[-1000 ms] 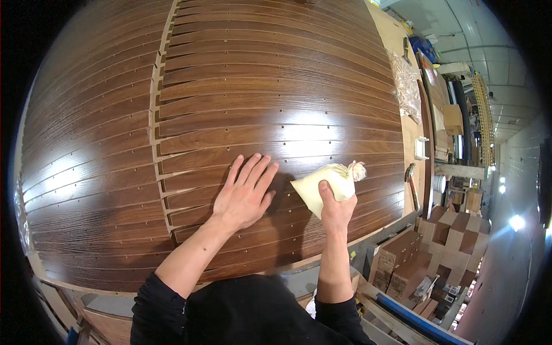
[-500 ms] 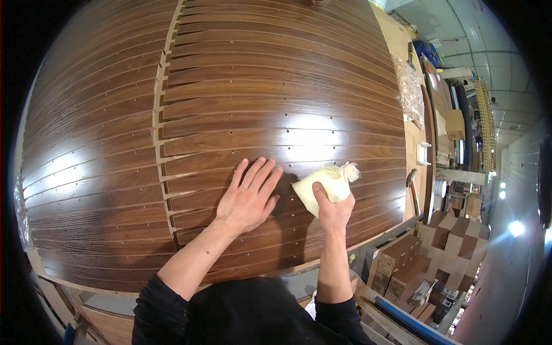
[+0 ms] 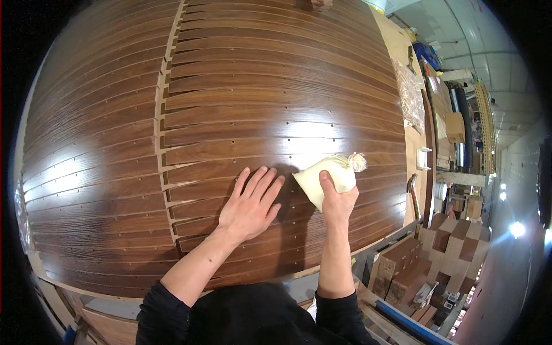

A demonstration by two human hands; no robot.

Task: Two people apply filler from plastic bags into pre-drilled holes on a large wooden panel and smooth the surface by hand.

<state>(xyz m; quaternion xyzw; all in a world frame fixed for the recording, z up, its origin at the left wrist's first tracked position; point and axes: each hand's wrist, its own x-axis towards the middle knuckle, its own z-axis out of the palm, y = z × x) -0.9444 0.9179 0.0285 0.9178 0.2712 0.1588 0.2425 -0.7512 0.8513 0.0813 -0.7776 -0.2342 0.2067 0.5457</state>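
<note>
Dark brown wood-grain slats with small drilled holes lie side by side across the work surface before me. My right hand grips a soft squeeze bag filled with something pale yellow, thumb on top. The bag's twisted, tied end sticks out above that hand, while its narrow tip points left, low over the slats; whether it touches them I cannot tell. Left of the tip, my left hand rests flat on the slats, palm down, fingers spread and holding nothing.
A light strip separates two groups of slats. Along the right edge lie a hammer, crumpled clear plastic and a small white holder. Stacked cardboard boxes stand beyond. A blurred brown shape shows at the far edge.
My right hand has carried the bag slightly farther away from me. My left hand stays flat on the slats. More of the blurred brown shape shows at the far edge.
</note>
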